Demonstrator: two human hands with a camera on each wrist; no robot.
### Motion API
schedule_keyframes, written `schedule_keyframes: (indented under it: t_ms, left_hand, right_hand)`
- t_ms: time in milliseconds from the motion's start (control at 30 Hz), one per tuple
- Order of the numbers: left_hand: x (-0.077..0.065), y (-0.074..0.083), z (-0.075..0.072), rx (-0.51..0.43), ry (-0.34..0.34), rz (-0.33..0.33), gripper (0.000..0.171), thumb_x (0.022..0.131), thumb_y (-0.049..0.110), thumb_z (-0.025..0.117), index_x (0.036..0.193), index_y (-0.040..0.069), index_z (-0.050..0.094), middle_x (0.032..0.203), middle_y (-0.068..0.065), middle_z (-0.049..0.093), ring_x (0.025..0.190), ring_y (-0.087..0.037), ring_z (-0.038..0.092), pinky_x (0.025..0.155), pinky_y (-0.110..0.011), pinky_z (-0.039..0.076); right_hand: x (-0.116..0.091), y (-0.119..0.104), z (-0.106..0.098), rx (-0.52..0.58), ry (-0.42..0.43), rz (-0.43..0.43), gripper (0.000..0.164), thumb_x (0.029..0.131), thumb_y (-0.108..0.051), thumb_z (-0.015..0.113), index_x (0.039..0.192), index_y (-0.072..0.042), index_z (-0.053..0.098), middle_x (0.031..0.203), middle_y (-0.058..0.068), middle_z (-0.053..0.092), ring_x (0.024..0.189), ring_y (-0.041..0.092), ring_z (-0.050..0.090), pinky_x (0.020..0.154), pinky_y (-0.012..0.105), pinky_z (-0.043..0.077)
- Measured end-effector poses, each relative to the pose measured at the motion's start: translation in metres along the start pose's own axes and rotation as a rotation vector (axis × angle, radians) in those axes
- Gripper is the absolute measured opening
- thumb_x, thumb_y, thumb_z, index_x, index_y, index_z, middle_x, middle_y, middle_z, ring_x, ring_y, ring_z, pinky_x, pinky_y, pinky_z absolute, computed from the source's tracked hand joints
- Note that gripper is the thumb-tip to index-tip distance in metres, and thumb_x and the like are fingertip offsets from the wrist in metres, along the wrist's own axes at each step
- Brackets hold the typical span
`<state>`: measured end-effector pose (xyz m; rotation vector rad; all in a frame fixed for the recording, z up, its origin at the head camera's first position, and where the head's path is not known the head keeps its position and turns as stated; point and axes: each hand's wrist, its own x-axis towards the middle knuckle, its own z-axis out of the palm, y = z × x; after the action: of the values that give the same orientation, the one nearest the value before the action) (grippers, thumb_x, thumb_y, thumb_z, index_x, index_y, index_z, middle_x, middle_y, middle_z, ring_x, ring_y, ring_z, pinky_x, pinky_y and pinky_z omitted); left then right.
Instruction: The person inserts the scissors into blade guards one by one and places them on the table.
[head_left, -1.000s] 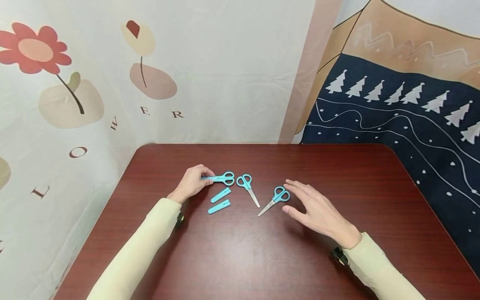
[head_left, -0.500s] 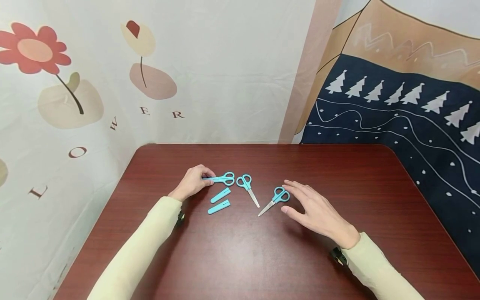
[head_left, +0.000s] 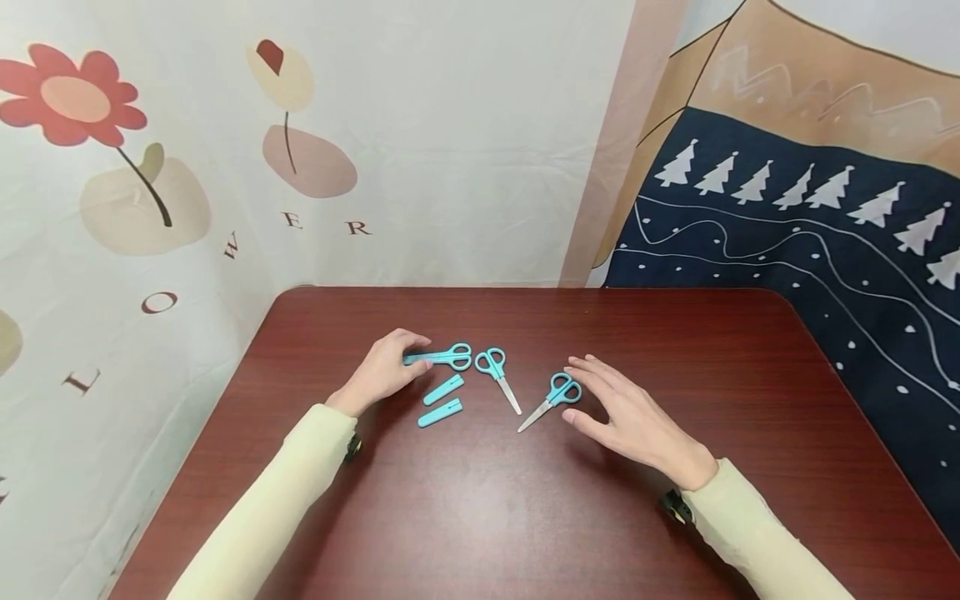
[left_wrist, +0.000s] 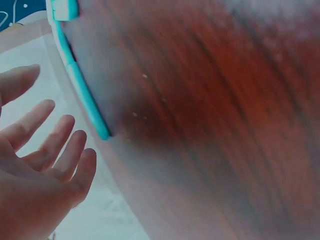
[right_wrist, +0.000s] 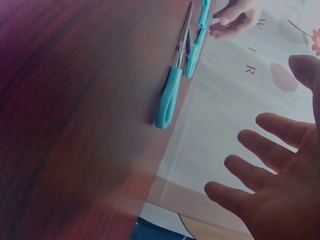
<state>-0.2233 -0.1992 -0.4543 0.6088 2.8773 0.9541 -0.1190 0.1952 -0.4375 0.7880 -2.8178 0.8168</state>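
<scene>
Basically, the sheathed scissors [head_left: 442, 358] lie flat on the surface [head_left: 480, 517], handle loops toward 3 o'clock. They look light and stiff, the plastic probably smooth and a bit slippery; loops or covered blade seem the safest hold.

At their 9 o'clock the left hand [head_left: 385, 368] has its fingers apart around the covered end, gripping nothing; whether it touches, I can't tell.

Two blade covers [head_left: 443, 389] [head_left: 440, 412] sit at 6 o'clock. Toward 4 o'clock come the middle scissors [head_left: 496, 372], then the right scissors [head_left: 552, 401], both bare-bladed, so best taken by the loops. Just beyond, the right hand [head_left: 637, 425] is spread wide, holding nothing.

The surface is glossy reddish-brown wood grain. Behind it, a pale flower-print hanging [head_left: 465, 150] spans 10 to 12 o'clock, and a navy tree-print hanging [head_left: 787, 233] stands toward 2.
</scene>
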Motion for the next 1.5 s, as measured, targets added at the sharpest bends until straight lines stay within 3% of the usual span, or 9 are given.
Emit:
schedule_keyframes:
  t_ms: [267,833,1033,1500]
  left_hand:
    - [-0.016,0.014,-0.003,-0.045,0.040,0.038,0.049,0.097,0.030,0.073,0.137,0.004,0.064,0.137,-0.009,0.059,0.128,-0.029,0.056,0.104,-0.050,0.046]
    - [-0.056,0.026,-0.007,-0.036,0.113,0.097,0.049,0.094,0.028,0.077,0.135,0.004,0.065,0.136,-0.009,0.061,0.126,-0.030,0.058,0.104,-0.052,0.047]
    - [-0.066,0.028,-0.010,-0.059,0.155,0.093,0.047,0.092,0.025,0.079,0.134,0.007,0.066,0.133,-0.005,0.063,0.124,-0.027,0.059,0.102,-0.050,0.047]
    - [-0.076,0.030,0.006,-0.039,0.099,0.108,0.047,0.091,0.021,0.080,0.133,0.007,0.066,0.130,-0.004,0.063,0.121,-0.026,0.061,0.101,-0.049,0.050]
  right_hand:
    - [0.009,0.005,0.002,0.064,-0.077,-0.019,0.069,0.094,-0.044,0.075,0.151,-0.012,0.053,0.159,0.007,0.045,0.150,0.031,0.037,0.114,0.054,0.040]
    - [0.037,0.025,0.006,0.219,-0.263,-0.039,0.068,0.091,-0.031,0.081,0.150,-0.011,0.055,0.155,0.005,0.051,0.149,0.032,0.039,0.114,0.054,0.039]
    - [0.045,0.029,0.010,0.184,-0.302,-0.081,0.059,0.092,-0.027,0.079,0.145,-0.008,0.060,0.153,0.008,0.053,0.141,0.031,0.049,0.111,0.052,0.043]
    - [0.048,0.035,0.019,0.013,-0.295,-0.139,0.040,0.090,-0.019,0.082,0.127,-0.009,0.073,0.132,0.007,0.066,0.122,0.029,0.060,0.102,0.048,0.050]
